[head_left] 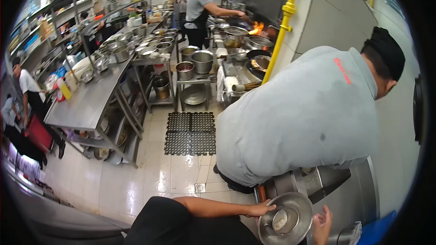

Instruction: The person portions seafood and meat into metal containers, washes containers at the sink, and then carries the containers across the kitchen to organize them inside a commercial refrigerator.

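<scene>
My left hand grips the near-left rim of a wide metal colander, its fingers closed on the edge. Inside sits a smaller round metal cup with a little whitish food at the bottom; what the food is I cannot make out. My right hand is just right of the colander, fingers apart and curved, holding nothing. Right in front of me a co-worker in a grey shirt bends over a steel counter.
Steel pots stand on a low rack ahead, beside a cooking line with flames, where another person works. A long steel table runs along the left. A black rubber mat lies on the tiled floor. A yellow pipe rises beside the wall.
</scene>
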The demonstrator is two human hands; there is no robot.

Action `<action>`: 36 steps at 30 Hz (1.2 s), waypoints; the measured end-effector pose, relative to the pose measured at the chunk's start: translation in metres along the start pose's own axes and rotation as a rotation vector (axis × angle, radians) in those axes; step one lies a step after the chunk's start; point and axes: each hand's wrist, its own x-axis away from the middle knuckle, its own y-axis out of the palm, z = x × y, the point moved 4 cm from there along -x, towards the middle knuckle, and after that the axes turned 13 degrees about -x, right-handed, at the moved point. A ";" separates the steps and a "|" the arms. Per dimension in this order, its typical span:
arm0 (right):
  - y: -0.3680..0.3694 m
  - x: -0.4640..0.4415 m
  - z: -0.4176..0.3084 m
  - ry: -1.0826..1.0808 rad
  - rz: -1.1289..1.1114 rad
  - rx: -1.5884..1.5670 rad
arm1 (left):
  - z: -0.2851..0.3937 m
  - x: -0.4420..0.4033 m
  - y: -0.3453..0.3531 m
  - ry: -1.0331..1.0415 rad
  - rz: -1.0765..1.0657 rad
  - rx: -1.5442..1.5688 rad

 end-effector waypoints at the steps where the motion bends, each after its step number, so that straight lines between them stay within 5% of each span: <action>1: 0.004 -0.002 0.003 -0.065 -0.038 -0.017 | -0.017 -0.013 -0.001 0.052 0.042 0.026; 6: 0.001 0.003 0.005 0.029 -0.173 0.039 | -0.016 -0.011 0.001 -0.033 -0.107 0.139; 20: -0.049 0.029 0.037 -0.009 0.300 0.040 | -0.024 -0.043 0.020 -0.051 -0.056 0.052; 22: -0.049 0.038 0.027 -0.162 0.232 0.099 | -0.007 -0.039 0.022 0.161 0.071 -0.197; 23: -0.052 0.038 0.035 -0.149 0.271 0.120 | 0.004 -0.026 0.022 -0.220 -0.065 -0.168; 25: -0.052 0.033 0.032 -0.090 0.306 0.177 | -0.024 -0.052 0.011 0.084 0.000 -0.421; 27: -0.051 0.034 0.011 -0.096 0.329 0.191 | 0.005 -0.041 0.006 0.168 0.035 -0.527; 29: -0.057 0.037 0.001 -0.120 0.323 0.230 | -0.008 -0.057 0.003 -0.141 -0.089 -0.155; 31: -0.058 0.042 -0.008 -0.061 0.332 0.205 | 0.008 -0.055 0.013 0.030 -0.009 0.033; 36: -0.034 0.045 0.003 -0.024 0.217 0.126 | 0.018 -0.055 0.020 -0.026 -0.057 0.146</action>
